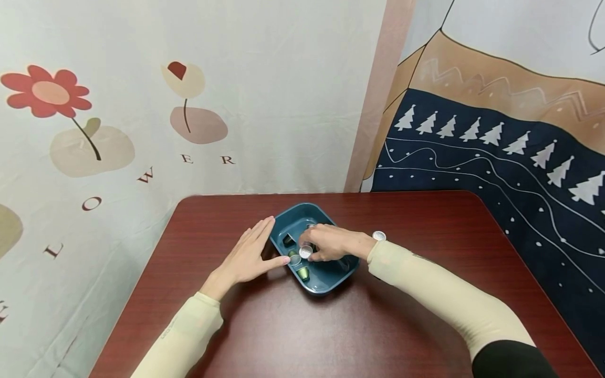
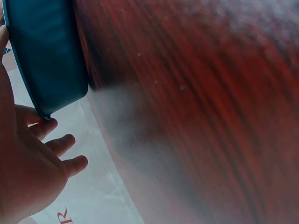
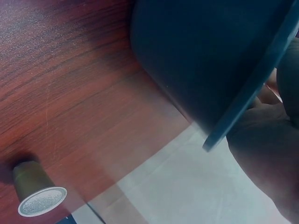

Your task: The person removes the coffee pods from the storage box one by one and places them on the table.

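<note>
A blue rectangular tray [image 1: 326,283] stands on the table with several small coffee capsules in it. My right hand [image 1: 331,241] reaches over its right side, and its thumb and fingers pinch a silver-lidded capsule [image 1: 306,252]. Close by lie a green capsule [image 1: 303,273], another capsule with a pale lid [image 1: 295,258] and a dark capsule [image 1: 288,240]. My left hand [image 1: 248,254] touches the tray's left rim, fingers extended and thumb at the edge. In the left wrist view, its fingertips meet the tray's outer rim [image 2: 46,117]. The tray wall hides the right fingertips in the right wrist view.
One more capsule [image 1: 379,235] lies on the table just right of the tray, behind the right wrist; its silver lid [image 3: 43,202] shows in the right wrist view. The reddish-brown table [image 1: 293,336] ends near a printed cloth backdrop [image 1: 283,105].
</note>
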A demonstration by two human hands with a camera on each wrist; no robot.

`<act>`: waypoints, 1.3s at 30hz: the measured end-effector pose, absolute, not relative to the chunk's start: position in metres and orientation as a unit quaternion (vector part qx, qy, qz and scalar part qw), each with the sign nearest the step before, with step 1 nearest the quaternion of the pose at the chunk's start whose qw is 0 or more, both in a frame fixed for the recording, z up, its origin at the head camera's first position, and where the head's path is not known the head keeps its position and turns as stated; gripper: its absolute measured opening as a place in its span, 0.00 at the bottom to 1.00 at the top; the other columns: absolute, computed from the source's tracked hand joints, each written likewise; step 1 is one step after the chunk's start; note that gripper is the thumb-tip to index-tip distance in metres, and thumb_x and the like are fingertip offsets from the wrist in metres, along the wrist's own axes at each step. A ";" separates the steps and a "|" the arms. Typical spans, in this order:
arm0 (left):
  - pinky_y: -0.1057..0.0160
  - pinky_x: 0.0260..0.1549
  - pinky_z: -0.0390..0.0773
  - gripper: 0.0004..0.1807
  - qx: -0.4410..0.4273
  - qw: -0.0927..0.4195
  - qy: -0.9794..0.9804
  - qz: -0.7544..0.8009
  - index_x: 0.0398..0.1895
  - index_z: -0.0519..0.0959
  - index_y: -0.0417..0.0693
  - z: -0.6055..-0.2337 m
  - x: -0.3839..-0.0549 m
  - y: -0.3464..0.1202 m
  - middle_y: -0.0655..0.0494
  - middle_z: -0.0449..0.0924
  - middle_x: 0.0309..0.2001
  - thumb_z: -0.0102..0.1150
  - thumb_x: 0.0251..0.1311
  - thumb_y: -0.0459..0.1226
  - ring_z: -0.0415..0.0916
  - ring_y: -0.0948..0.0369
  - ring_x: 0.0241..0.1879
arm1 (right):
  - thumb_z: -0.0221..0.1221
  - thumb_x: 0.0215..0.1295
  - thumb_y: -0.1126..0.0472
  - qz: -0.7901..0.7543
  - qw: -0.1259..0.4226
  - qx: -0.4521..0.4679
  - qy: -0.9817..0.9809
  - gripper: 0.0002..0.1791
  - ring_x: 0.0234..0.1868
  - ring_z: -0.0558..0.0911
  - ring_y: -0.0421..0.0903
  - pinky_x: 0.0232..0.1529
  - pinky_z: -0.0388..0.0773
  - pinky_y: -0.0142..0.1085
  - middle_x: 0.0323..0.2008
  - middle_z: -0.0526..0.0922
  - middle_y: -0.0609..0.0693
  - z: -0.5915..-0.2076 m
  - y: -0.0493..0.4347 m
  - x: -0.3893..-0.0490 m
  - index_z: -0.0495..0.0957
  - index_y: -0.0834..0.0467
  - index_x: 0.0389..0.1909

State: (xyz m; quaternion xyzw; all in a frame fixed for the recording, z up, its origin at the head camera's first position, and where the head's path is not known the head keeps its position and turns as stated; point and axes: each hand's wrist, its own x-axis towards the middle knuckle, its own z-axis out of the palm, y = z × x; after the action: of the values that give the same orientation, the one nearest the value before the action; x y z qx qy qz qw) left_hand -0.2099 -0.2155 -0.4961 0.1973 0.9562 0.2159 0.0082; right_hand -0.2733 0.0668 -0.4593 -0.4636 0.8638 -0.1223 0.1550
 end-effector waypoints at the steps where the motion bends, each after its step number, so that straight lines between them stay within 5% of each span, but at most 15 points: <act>1: 0.29 0.90 0.51 0.64 0.197 0.009 0.956 0.216 0.95 0.48 0.46 -0.495 -0.210 -0.215 0.43 0.50 0.94 0.63 0.71 0.72 0.50 0.41 0.93 | 0.73 0.78 0.57 -0.124 0.156 -0.464 0.863 0.17 0.49 0.82 0.40 0.57 0.86 0.37 0.56 0.91 0.45 -0.459 0.067 -0.273 0.88 0.52 0.63; 15: 0.28 0.90 0.51 0.65 0.197 0.009 0.956 0.216 0.95 0.48 0.46 -0.495 -0.211 -0.214 0.43 0.50 0.94 0.63 0.71 0.72 0.50 0.41 0.93 | 0.73 0.78 0.56 -0.124 0.163 -0.455 0.867 0.18 0.51 0.82 0.40 0.60 0.86 0.38 0.58 0.91 0.46 -0.458 0.069 -0.272 0.88 0.52 0.65; 39: 0.28 0.90 0.50 0.66 0.191 0.016 0.958 0.214 0.95 0.46 0.47 -0.497 -0.210 -0.215 0.44 0.48 0.94 0.62 0.70 0.75 0.49 0.41 0.93 | 0.72 0.78 0.56 -0.222 0.152 -0.441 0.856 0.17 0.39 0.84 0.37 0.43 0.85 0.29 0.55 0.90 0.46 -0.443 0.094 -0.273 0.88 0.53 0.64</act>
State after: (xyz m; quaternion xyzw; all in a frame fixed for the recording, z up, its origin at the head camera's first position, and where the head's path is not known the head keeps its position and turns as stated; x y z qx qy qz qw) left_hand -0.2097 -0.2152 -0.4968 0.1914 0.9577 0.2141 0.0161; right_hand -0.2725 0.0936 -0.4432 -0.4410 0.8563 -0.2218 0.1522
